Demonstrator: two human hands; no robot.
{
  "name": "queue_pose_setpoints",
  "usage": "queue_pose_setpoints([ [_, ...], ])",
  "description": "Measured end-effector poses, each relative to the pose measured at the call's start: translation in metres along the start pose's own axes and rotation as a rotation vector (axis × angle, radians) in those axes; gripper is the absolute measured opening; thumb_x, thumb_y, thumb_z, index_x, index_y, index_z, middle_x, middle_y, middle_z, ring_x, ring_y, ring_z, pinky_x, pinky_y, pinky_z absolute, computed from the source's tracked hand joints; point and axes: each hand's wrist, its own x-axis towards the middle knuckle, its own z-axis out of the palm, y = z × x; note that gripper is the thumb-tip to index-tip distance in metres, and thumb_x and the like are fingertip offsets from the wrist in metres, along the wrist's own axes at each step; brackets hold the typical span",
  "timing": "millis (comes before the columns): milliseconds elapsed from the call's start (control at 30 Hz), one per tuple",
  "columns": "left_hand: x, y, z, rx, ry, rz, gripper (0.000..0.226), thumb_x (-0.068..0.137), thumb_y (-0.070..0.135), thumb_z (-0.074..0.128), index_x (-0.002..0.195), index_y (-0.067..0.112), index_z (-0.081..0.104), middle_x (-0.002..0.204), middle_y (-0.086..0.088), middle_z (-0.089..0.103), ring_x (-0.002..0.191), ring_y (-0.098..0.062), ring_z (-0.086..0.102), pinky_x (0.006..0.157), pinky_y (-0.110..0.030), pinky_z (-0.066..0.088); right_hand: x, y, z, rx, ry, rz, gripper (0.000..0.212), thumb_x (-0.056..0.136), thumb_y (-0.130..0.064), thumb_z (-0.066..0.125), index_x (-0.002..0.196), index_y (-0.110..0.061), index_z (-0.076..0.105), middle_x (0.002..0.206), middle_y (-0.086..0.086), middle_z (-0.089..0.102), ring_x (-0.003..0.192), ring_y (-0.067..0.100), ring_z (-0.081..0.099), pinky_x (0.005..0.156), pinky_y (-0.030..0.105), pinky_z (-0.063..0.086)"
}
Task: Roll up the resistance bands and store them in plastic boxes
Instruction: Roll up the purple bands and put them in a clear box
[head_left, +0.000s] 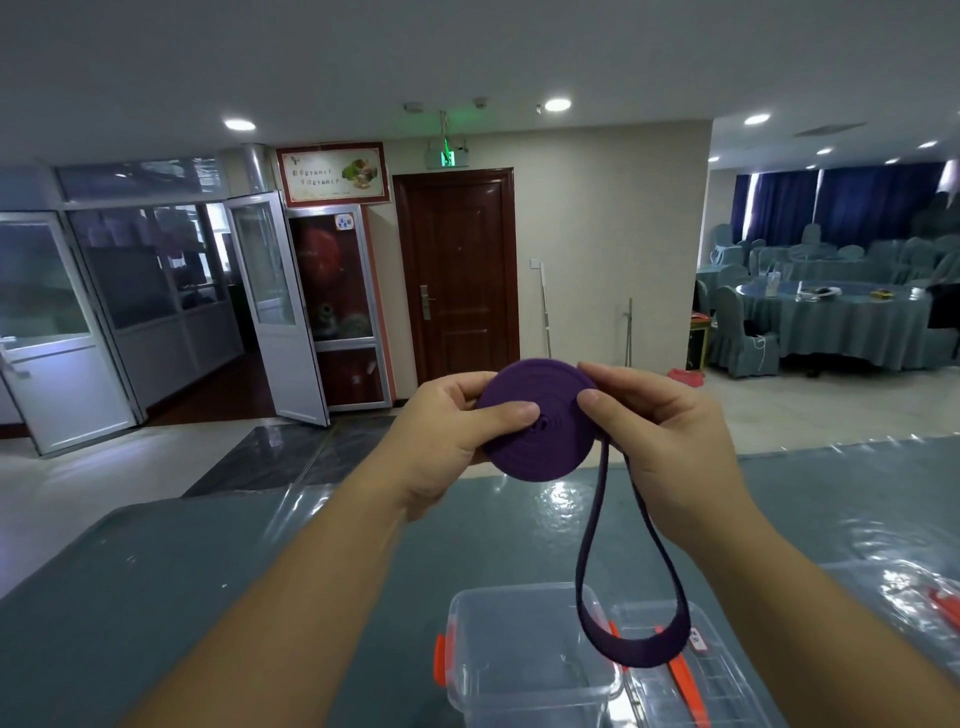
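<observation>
The purple resistance band is mostly wound into a flat coil, held up in the air in front of the person, above the counter. Its unrolled tail hangs down as a long loop whose bottom dangles just over the plastic boxes. The left hand pinches the coil, thumb across its face near the centre and fingers behind, which I judge keeps the turns from springing loose. The right hand grips the coil's right edge, thumb on the face, where the loose tail leaves the roll; it looks placed to feed the next turn on.

Below, an open clear plastic box with orange latches sits on the glossy teal counter, ready under the work, so the finished roll can drop straight in. Beside it lies what seems to be its lid.

The winding looks well advanced, with the hanging loop left to take up.
</observation>
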Motion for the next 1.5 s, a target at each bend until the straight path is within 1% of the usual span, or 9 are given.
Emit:
queue_pose_setpoints([
  [133, 0.001, -0.010, 0.007, -0.237, 0.072, -0.006, 0.057, 0.072, 0.020, 0.082, 0.126, 0.007, 0.069, 0.114, -0.014, 0.078, 0.101, -0.027, 0.077, 0.082, -0.036, 0.063, 0.000, 0.001, 0.008, 0.128, 0.038, 0.023, 0.030, 0.084, -0.009, 0.074, 0.112, -0.020, 0.077, 0.107, 0.006, 0.081, 0.104, 0.023, 0.078, 0.087, 0.031, 0.063],
  [267, 0.000, -0.004, -0.003, -0.055, -0.001, -0.054, 0.056, 0.076, 0.018, 0.089, 0.128, 0.010, 0.069, 0.116, -0.015, 0.077, 0.107, -0.033, 0.075, 0.089, -0.046, 0.062, 0.001, -0.001, 0.005, 0.131, -0.016, 0.090, 0.035, 0.074, -0.015, 0.075, 0.109, -0.016, 0.078, 0.104, 0.009, 0.082, 0.100, 0.026, 0.079, 0.080, 0.026, 0.063],
  [333, -0.001, 0.002, -0.011, 0.028, -0.036, -0.055, 0.055, 0.075, 0.018, 0.088, 0.126, 0.010, 0.070, 0.114, -0.014, 0.078, 0.105, -0.033, 0.076, 0.084, -0.043, 0.062, 0.001, -0.002, 0.004, 0.140, -0.043, 0.131, 0.038, 0.073, -0.015, 0.076, 0.111, -0.014, 0.078, 0.104, 0.011, 0.081, 0.099, 0.028, 0.079, 0.077, 0.026, 0.063],
  [500, -0.003, 0.002, -0.002, -0.161, 0.049, -0.006, 0.053, 0.074, 0.019, 0.081, 0.126, 0.011, 0.069, 0.115, -0.012, 0.079, 0.106, -0.030, 0.076, 0.088, -0.045, 0.063, -0.002, -0.003, 0.012, 0.293, 0.037, 0.123, 0.038, 0.076, -0.011, 0.073, 0.113, -0.009, 0.075, 0.105, 0.013, 0.081, 0.097, 0.023, 0.079, 0.076, 0.024, 0.062],
  [733, -0.004, 0.012, -0.010, 0.073, 0.005, -0.045, 0.049, 0.078, 0.013, 0.085, 0.125, 0.012, 0.069, 0.111, -0.010, 0.079, 0.102, -0.029, 0.078, 0.087, -0.046, 0.064, -0.006, 0.000, 0.009, 0.183, 0.045, 0.131, 0.026, 0.088, 0.001, 0.070, 0.110, -0.012, 0.077, 0.103, 0.011, 0.082, 0.097, 0.026, 0.079, 0.078, 0.026, 0.063],
  [967, -0.007, 0.000, 0.001, -0.164, 0.096, 0.007, 0.054, 0.071, 0.017, 0.083, 0.123, 0.014, 0.069, 0.111, -0.009, 0.080, 0.103, -0.027, 0.078, 0.084, -0.040, 0.064, -0.008, -0.002, 0.011, 0.137, 0.077, 0.098, 0.027, 0.091, -0.001, 0.070, 0.116, -0.011, 0.075, 0.102, 0.010, 0.082, 0.096, 0.025, 0.079, 0.079, 0.028, 0.064],
  [1167, -0.011, 0.008, -0.007, 0.005, 0.017, -0.029, 0.057, 0.071, 0.016, 0.086, 0.125, 0.014, 0.070, 0.111, -0.008, 0.080, 0.101, -0.027, 0.078, 0.075, -0.033, 0.062, -0.008, -0.004, 0.008, 0.099, 0.049, 0.099, 0.024, 0.088, -0.001, 0.072, 0.108, -0.012, 0.077, 0.099, 0.008, 0.082, 0.094, 0.025, 0.080, 0.077, 0.027, 0.064],
  [1333, -0.013, 0.001, 0.008, -0.197, 0.132, 0.027, 0.058, 0.065, 0.017, 0.086, 0.121, 0.016, 0.070, 0.111, -0.007, 0.080, 0.103, -0.025, 0.078, 0.083, -0.037, 0.063, -0.011, -0.005, 0.010, 0.141, -0.001, 0.066, 0.045, 0.079, -0.014, 0.074, 0.124, -0.015, 0.072, 0.107, 0.009, 0.081, 0.097, 0.026, 0.079, 0.078, 0.031, 0.065],
  [1500, -0.015, 0.010, -0.001, -0.042, 0.057, -0.017, 0.063, 0.068, 0.018, 0.088, 0.128, 0.015, 0.068, 0.113, -0.008, 0.079, 0.103, -0.028, 0.077, 0.080, -0.039, 0.063, -0.011, -0.006, 0.002, 0.075, -0.076, 0.086, 0.038, 0.090, -0.001, 0.069, 0.126, -0.012, 0.072, 0.110, 0.009, 0.081, 0.101, 0.029, 0.078, 0.079, 0.033, 0.065],
])
